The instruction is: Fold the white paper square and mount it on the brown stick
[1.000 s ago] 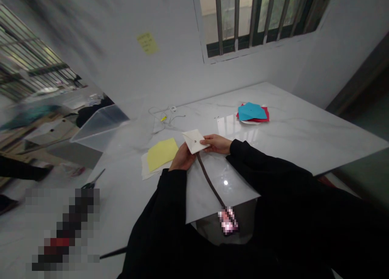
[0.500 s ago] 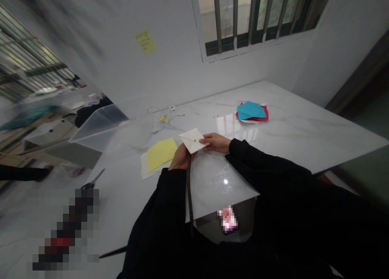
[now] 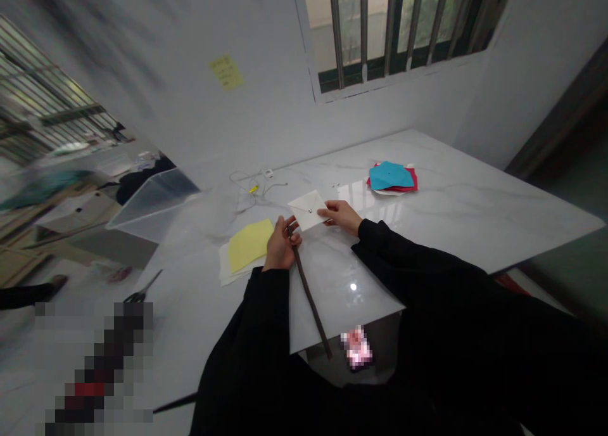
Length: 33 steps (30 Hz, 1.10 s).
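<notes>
Between my right thumb and fingers is a small white envelope (image 3: 310, 210), its flap folded down with a small dark round fastener at the flap's point. My right hand (image 3: 340, 215) grips its right edge. My left hand (image 3: 281, 246) is at the envelope's lower left corner, curled around the upper end of a thin dark brown strip (image 3: 308, 293). The strip slants down past the table's front edge; whether it is stiff or soft I cannot tell. Beside my left hand, yellow paper (image 3: 249, 244) lies over white sheets (image 3: 225, 268).
Blue paper (image 3: 390, 176) tops a stack of red and white pieces at the back right. Tiny dark bits and a pale cord with a yellow tag (image 3: 254, 189) lie near the wall. Scissors (image 3: 142, 291) are at the left. A clear plastic bin (image 3: 152, 201) stands far left, near another person's sleeve.
The envelope has moved slightly up and right with my right hand. My left hand has drawn back from beneath it, fingers more visible, and the brown strip's lower end has swung right.
</notes>
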Each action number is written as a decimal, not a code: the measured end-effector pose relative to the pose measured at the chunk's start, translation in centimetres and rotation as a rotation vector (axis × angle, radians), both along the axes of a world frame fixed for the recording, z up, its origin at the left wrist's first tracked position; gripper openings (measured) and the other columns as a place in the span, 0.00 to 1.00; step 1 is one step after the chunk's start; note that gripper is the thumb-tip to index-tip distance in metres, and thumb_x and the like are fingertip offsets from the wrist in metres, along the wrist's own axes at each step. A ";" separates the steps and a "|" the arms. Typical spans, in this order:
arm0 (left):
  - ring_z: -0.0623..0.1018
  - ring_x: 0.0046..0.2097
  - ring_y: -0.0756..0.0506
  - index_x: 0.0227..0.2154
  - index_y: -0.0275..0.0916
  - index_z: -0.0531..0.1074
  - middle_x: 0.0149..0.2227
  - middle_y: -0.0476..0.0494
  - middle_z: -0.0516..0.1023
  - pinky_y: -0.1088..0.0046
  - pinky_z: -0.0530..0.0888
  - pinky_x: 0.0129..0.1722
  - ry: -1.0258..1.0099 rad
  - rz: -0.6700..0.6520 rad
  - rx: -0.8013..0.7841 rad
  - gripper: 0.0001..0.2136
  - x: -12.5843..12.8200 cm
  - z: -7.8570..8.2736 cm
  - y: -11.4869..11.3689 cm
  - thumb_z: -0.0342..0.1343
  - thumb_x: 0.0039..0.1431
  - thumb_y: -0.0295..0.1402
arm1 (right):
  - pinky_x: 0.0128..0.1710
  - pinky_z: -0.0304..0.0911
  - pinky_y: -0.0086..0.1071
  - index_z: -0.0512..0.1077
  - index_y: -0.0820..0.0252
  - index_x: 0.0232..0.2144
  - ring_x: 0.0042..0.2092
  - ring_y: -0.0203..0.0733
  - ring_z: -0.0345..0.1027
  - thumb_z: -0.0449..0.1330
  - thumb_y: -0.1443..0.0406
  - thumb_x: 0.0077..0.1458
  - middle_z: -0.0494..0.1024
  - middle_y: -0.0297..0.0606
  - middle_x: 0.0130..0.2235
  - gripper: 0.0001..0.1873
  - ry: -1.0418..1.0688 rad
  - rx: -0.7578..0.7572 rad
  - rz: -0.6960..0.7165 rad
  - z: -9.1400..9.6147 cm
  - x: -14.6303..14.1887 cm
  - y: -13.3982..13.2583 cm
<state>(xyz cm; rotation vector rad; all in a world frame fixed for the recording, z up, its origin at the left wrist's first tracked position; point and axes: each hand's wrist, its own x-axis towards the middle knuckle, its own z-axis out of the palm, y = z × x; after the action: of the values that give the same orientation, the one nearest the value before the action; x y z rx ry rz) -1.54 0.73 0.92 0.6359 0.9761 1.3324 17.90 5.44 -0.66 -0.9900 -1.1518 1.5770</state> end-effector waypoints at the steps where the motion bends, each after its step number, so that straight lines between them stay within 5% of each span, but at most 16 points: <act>1: 0.62 0.20 0.58 0.38 0.36 0.75 0.30 0.50 0.72 0.81 0.60 0.17 0.018 -0.019 0.013 0.16 0.3 0.0 -0.2 0.64 0.62 0.45 | 0.32 0.69 0.25 0.76 0.64 0.36 0.32 0.32 0.71 0.67 0.68 0.59 0.80 0.38 0.35 0.04 -0.024 0.020 0.005 -0.1 0.0 0.1; 7: 0.61 0.21 0.58 0.27 0.36 0.69 0.23 0.55 0.63 0.82 0.56 0.18 0.188 -0.110 0.108 0.19 1.0 -0.6 -0.5 0.74 0.52 0.40 | 0.30 0.66 0.24 0.76 0.62 0.36 0.32 0.32 0.70 0.68 0.63 0.57 0.79 0.37 0.34 0.07 -0.148 0.190 0.013 -1.0 0.0 0.7; 12: 0.58 0.19 0.58 0.27 0.36 0.71 0.22 0.56 0.63 0.80 0.52 0.17 0.251 -0.105 0.108 0.17 0.8 -1.0 -0.4 0.74 0.49 0.38 | 0.30 0.65 0.24 0.76 0.62 0.37 0.32 0.33 0.69 0.67 0.62 0.57 0.79 0.37 0.33 0.09 -0.176 0.258 0.059 -1.1 0.2 0.7; 33: 0.54 0.18 0.59 0.32 0.35 0.73 0.20 0.59 0.62 0.79 0.49 0.18 0.306 -0.128 0.103 0.23 0.8 -0.2 -0.7 0.77 0.40 0.43 | 0.29 0.62 0.26 0.76 0.62 0.35 0.29 0.32 0.67 0.69 0.63 0.55 0.78 0.34 0.30 0.09 -0.142 0.226 0.110 0.0 0.3 0.0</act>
<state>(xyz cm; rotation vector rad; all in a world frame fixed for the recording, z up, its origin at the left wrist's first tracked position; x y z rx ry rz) -0.79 -0.02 0.68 0.9862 1.0961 1.1985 18.20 5.39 -0.65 -0.9121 -1.4697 1.4405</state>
